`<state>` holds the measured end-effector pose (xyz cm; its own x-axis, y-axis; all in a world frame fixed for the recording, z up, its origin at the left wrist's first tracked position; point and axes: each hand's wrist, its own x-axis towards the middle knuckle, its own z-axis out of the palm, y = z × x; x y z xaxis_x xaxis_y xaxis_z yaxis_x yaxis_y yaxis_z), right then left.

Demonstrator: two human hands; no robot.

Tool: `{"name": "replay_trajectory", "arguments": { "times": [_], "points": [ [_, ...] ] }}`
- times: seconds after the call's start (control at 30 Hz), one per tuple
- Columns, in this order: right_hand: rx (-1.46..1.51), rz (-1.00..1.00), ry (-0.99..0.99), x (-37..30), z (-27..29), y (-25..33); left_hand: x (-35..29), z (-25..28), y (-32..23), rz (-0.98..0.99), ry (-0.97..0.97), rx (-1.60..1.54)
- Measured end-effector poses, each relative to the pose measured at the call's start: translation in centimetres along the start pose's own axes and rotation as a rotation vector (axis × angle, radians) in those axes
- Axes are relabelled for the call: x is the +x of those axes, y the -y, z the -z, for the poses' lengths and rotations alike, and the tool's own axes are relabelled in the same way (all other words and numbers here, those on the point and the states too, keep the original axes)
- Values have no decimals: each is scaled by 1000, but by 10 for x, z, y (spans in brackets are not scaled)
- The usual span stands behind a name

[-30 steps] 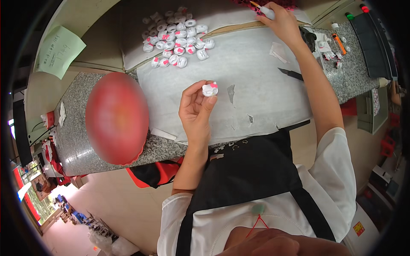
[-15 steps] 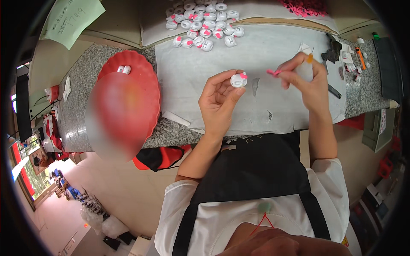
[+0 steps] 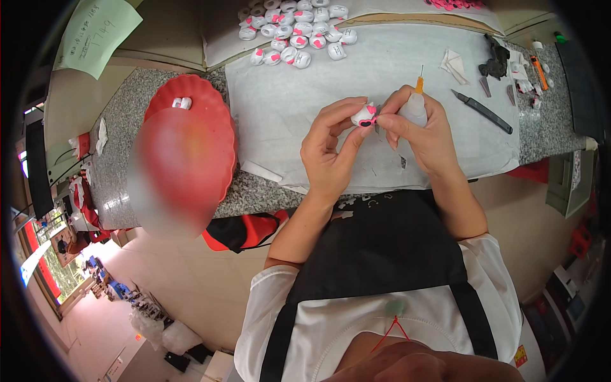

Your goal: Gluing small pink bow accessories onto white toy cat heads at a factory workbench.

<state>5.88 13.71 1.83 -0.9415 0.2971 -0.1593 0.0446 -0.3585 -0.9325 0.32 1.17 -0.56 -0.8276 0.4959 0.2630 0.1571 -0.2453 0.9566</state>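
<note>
Between the thumb and fingers of my left hand (image 3: 326, 145) is a small white figurine head (image 3: 360, 115) with a pink bow. A pink-rimmed, dark piece shaped like glasses (image 3: 367, 123) lies against its front. My right hand (image 3: 431, 141) touches the edge of this piece with thumb and fingertip. The same hand also keeps a clear squeeze bottle (image 3: 415, 110) with an orange needle tip, pointing away from me. Both hands are closed and meet over the white work sheet (image 3: 280, 121).
Several similar white heads (image 3: 299, 32) are grouped at the back. Pink pieces (image 3: 455, 4) lie at the far right. A craft knife (image 3: 484, 112), folded paper (image 3: 454, 66) and a black crumpled cloth (image 3: 494, 58) rest on the right. A red scalloped tray (image 3: 227, 137), partly blurred, stands left.
My right hand has come left with the bottle and pink piece, bringing the piece against the head. My left hand has turned the head slightly. The craft knife now shows fully.
</note>
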Motion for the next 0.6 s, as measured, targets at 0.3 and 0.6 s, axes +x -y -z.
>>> {"name": "replay_trajectory", "arguments": {
  "times": [0.3,0.6],
  "points": [
    [-121,126,-20,-1,-2,-1,1,6,-2,154,18,-373],
    [-49,79,98,-1,-3,3,1,5,-1,143,61,-457]
  ]
}}
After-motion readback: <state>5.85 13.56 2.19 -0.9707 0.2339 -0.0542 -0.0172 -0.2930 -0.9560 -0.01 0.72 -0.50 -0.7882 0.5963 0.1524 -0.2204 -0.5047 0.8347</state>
